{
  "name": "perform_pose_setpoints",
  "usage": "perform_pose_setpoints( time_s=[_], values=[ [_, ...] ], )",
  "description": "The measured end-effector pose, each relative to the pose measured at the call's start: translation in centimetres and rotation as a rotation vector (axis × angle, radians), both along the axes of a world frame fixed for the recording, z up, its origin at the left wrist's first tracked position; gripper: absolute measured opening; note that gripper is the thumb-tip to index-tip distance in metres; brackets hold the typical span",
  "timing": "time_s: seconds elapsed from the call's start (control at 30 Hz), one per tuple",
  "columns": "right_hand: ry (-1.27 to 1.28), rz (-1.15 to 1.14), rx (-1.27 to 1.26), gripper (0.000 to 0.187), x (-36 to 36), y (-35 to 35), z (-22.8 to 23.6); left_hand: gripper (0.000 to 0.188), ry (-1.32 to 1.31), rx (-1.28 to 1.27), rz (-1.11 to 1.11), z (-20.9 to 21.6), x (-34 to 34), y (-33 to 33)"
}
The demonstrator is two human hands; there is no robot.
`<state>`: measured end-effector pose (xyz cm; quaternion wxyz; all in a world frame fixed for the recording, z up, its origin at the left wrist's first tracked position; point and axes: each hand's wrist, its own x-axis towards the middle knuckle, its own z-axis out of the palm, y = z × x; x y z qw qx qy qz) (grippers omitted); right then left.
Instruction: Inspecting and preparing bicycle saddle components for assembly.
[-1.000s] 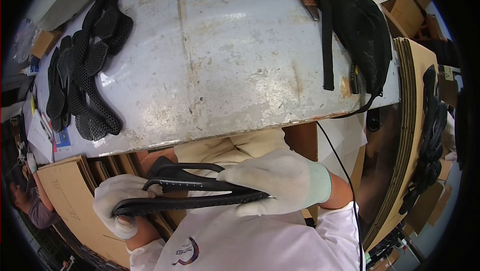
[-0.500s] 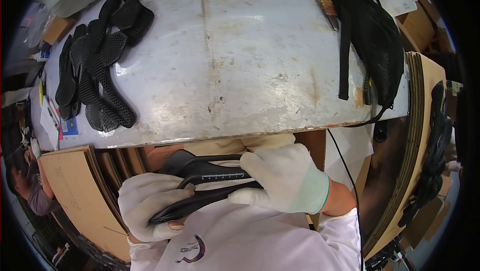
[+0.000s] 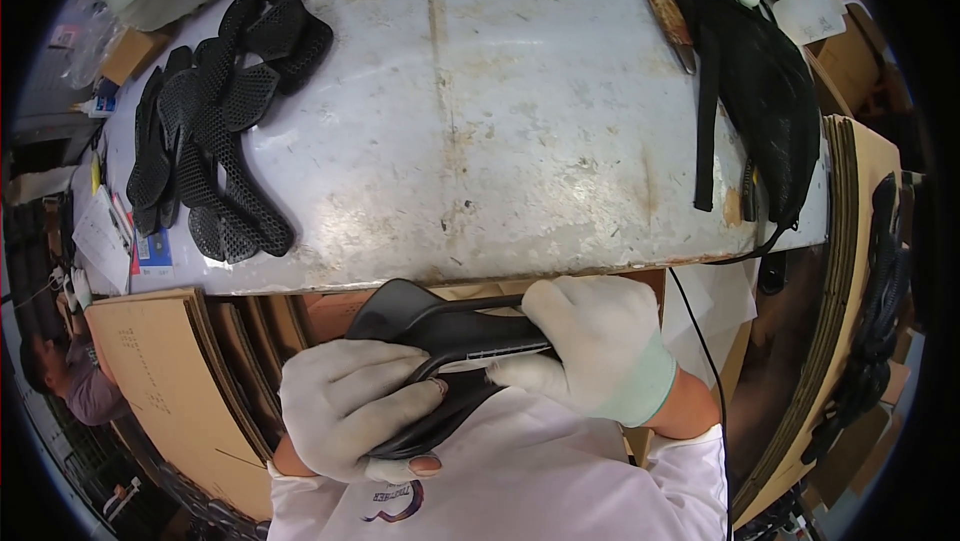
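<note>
A black bicycle saddle (image 3: pixel 395 309) is held in front of my body, just off the near edge of the table, its rails showing. White markings run along one rail. My left hand (image 3: pixel 355 406), in a white glove with some bare fingertips, is wrapped round one side of it. My right hand (image 3: pixel 600 346), in a white glove with a green cuff, grips the right end between thumb and fingers. My fingers hide parts of the saddle at both ends.
On the worn white table (image 3: pixel 540 141), black mesh pads (image 3: pixel 215 131) lie piled at left. A black bag (image 3: pixel 765 91) and a rusty blade-like tool (image 3: pixel 660 6) lie at right. Cardboard boxes (image 3: pixel 165 371) flank me, a dark cable (image 3: pixel 705 351) hangs at right, and another person (image 3: pixel 85 376) is at far left.
The saddle and both hands have shifted slightly right in the picture. The saddle is turned a little, so more of its broad black left end shows. Both hands still grip it.
</note>
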<state>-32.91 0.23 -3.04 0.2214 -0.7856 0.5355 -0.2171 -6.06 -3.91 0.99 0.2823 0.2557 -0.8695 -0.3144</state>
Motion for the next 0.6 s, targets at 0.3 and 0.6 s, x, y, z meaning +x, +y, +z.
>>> perform_pose_setpoints(
  time_s=[0.3,0.6],
  values=[
    [0.348,-0.12,-0.008,0.071,-1.0,-0.1,4.0,0.049,0.135,0.363,0.114,-2.3,-0.8,-0.6],
    [0.382,-0.16,-0.006,0.071,0.1,-0.2,4.9,0.03,0.283,0.634,0.336,-0.7,-2.3,-0.3]
  ],
)
